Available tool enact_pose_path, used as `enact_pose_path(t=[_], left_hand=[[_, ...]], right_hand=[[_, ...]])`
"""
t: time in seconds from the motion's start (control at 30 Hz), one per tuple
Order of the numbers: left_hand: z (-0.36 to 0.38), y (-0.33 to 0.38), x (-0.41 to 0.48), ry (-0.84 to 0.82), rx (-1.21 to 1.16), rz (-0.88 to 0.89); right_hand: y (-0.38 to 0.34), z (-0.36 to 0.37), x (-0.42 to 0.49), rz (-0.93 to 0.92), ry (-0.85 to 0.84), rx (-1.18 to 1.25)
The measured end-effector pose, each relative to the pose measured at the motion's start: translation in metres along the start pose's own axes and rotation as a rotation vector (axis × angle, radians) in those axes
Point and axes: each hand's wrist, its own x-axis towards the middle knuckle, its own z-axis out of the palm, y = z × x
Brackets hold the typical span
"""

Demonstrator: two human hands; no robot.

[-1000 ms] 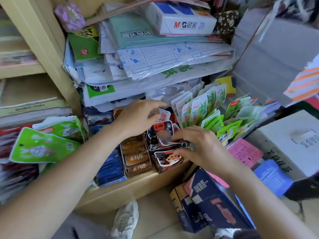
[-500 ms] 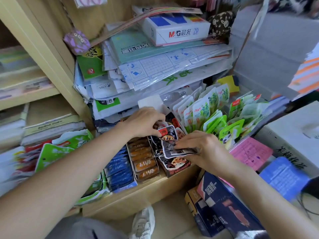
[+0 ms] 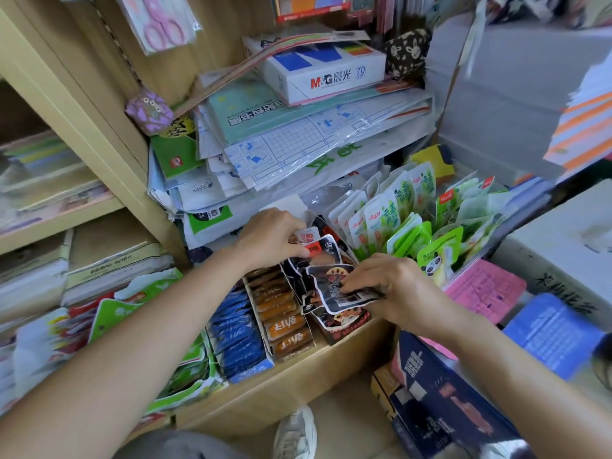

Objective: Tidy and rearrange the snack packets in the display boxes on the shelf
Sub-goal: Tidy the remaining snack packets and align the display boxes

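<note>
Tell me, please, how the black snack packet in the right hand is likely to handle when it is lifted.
Probably floppy: the black packet looks thin and flat, and its edge bends where the right hand pinches it. Likely light, since a pinch alone holds it. Its glossy film may slide against the neighbouring packets.

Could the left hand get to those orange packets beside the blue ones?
Probably yes. The row of orange snack packets lies uncovered just beside the left hand, nothing over it. But that hand pinches a black-and-red foil packet, so it would need to let go first.
</note>
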Motion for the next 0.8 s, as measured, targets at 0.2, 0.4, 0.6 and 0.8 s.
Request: enact_pose_path(t=[0.2,0.4,0.6,0.8], left_hand=[[-0.024,0.009,-0.006,0.289,-0.068,-0.104],[-0.013,0.016,-0.022,0.518,0.036,-0.135],[-0.005,0.014,-0.029,0.634,-0.13,-0.242],[0.016,0.025,-0.041,0.588,-0.387,-0.241]], right_hand=[[0.0,-0.002,0.003,0.062,-0.001,0.041],[-0.004,-0.004,0.008,0.09,0.005,0.1],[-0.002,-0.01,0.014,0.199,0.042,0.287],[0.009,-0.004,0.028,0.203,-0.016,0.143]])
